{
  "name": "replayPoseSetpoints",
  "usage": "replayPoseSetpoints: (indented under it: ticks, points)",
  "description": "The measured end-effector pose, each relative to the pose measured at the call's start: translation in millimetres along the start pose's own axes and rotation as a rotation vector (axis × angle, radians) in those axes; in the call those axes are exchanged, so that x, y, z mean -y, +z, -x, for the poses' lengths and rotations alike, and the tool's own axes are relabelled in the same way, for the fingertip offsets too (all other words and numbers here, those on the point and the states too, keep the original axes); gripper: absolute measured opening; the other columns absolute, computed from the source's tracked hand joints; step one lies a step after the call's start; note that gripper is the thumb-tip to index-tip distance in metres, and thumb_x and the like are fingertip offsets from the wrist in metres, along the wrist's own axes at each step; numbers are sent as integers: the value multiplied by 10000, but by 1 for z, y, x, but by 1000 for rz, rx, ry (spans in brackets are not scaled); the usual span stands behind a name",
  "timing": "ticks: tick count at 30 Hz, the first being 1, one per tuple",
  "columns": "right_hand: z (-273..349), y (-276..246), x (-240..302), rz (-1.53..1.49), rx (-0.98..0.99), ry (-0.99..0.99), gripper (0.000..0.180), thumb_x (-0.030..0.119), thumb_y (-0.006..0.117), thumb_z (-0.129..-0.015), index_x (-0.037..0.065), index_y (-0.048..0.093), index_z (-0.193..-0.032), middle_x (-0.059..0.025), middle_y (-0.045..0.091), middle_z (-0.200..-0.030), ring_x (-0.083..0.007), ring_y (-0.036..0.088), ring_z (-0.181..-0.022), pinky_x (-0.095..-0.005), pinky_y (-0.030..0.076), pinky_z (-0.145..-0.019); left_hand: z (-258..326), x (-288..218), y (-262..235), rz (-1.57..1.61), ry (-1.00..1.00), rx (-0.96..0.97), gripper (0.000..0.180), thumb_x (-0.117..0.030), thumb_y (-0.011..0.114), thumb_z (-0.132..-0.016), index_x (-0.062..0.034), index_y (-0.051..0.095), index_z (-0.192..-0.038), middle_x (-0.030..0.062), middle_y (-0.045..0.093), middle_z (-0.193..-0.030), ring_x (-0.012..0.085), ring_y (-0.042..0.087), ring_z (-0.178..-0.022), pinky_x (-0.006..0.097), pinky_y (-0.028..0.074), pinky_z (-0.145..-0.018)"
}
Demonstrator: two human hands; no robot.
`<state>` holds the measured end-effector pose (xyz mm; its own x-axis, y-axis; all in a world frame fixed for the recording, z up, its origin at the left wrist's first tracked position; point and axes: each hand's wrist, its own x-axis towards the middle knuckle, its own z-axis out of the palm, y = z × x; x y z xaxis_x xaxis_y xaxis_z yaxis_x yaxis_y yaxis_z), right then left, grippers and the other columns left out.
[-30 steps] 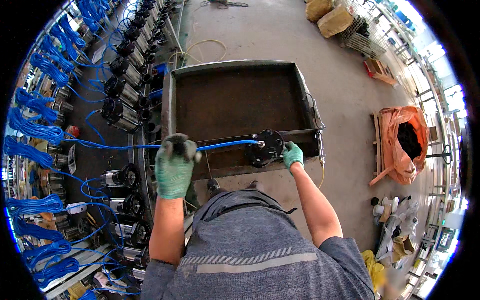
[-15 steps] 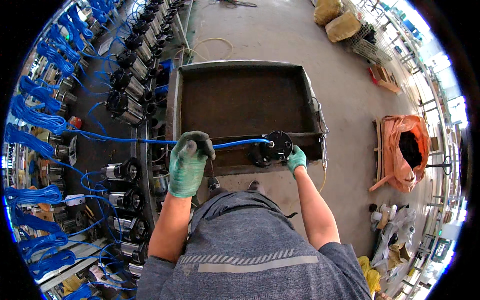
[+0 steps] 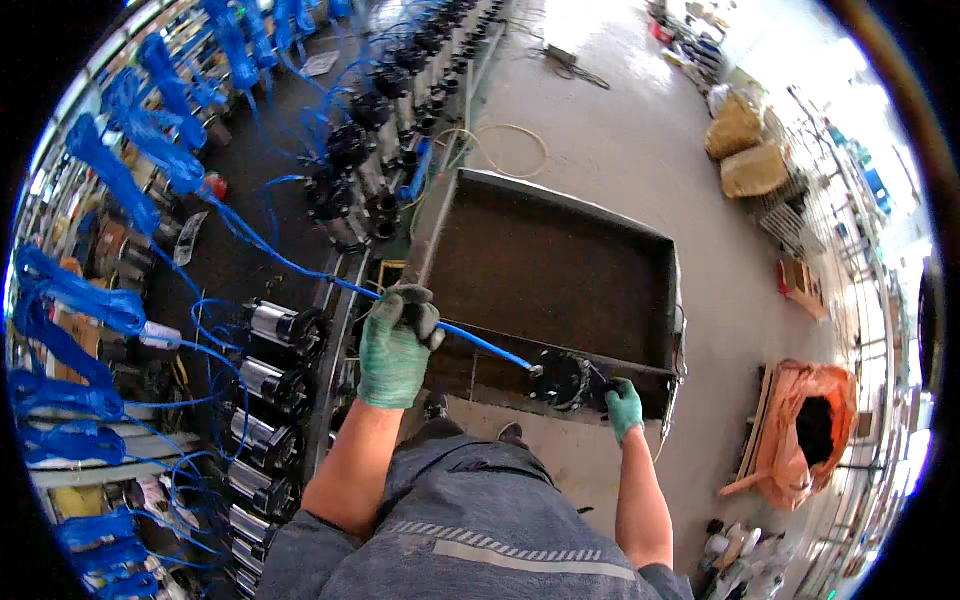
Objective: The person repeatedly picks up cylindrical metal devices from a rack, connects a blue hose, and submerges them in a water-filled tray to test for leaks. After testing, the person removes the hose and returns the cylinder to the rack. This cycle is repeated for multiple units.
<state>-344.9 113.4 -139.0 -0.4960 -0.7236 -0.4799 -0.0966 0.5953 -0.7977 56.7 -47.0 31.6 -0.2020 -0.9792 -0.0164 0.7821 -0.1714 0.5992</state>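
Note:
My left hand (image 3: 398, 345), in a green glove with dark fingertips, is closed around a blue cable (image 3: 485, 346). The cable runs from the left across the hand to the black top of a submersible pump (image 3: 562, 380). My right hand (image 3: 624, 408), also in a green glove, grips the pump at its right side, where the handle seems to be. The pump hangs over the near part of a dark rectangular metal tank (image 3: 673, 290). Its lower body is hard to make out against the dark tank.
Several silver-and-black pumps (image 3: 270, 380) stand in rows at my left, with coiled blue cables (image 3: 80, 290) beyond them. An orange sack (image 3: 800, 480) sits on the floor at the right. A pale hose (image 3: 545, 150) loops behind the tank.
The view has turned, so the surroundings appear rotated. The pump's top now faces more to the left and shows less of its round face. Both hands keep their hold.

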Motion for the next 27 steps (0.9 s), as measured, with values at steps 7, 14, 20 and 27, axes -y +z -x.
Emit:
replayPoseSetpoints:
  ticks: [7,14,20,27]
  points:
    - [28,34,35,-317,338,6,705,-89,589,-820,65,466,-1497,-89,630,-1303,-192,647,-1099,-319,551,-947,-6,-18,-53,-142,11,-133,309,-348,639,-995,-43,682,-1028,19,549,-724,156,499,-703,331,405,-614]
    - [45,79,121,-235,433,-82,553,132,668,-958,40,466,-1464,-120,626,-1318,-217,645,-1132,-359,552,-954,-41,-81,-91,-279,100,-245,334,-378,650,-979,-47,686,-1005,9,550,-731,137,466,-656,318,400,-624]
    - [65,228,263,-145,563,-107,538,211,689,-990,32,448,-1436,-116,624,-1292,-208,650,-1125,-361,529,-978,-87,-190,-150,-290,316,-180,321,-342,633,-998,-28,696,-1022,24,557,-729,155,488,-684,335,407,-637]
    - [35,424,319,-146,642,-30,611,224,771,-944,56,439,-1429,-128,640,-1220,-176,673,-937,-342,598,-752,-146,-234,-256,-705,322,-437,270,-282,600,-1026,-54,736,-972,-8,599,-730,95,538,-665,280,442,-628]
